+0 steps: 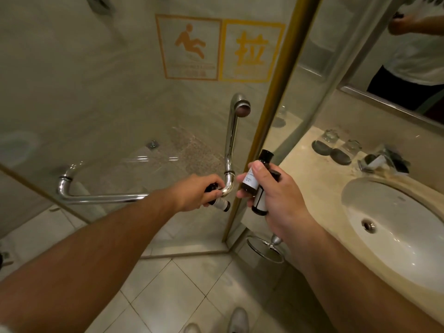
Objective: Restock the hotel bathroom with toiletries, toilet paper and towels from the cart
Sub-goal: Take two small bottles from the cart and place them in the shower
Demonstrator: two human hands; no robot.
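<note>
My left hand (195, 191) holds a small dark toiletry bottle (221, 204) with a white label, and its fingers also curl around the bend of the chrome shower door handle (229, 145). My right hand (274, 195) grips two dark brown toiletry bottles (258, 174) with white labels, held upright just right of the handle, in front of the gold door frame (271, 102). The glass shower door (108, 104) carries an orange slip warning sticker (189, 46) and a yellow pull sticker (251, 50).
A beige stone vanity (312, 188) with a white sink (396, 227) stands at the right. Two upturned glasses (330, 137) on dark coasters and a tray of small items (384, 162) sit at its back. A mirror (408, 44) hangs above. A chrome bin (266, 248) stands below the counter.
</note>
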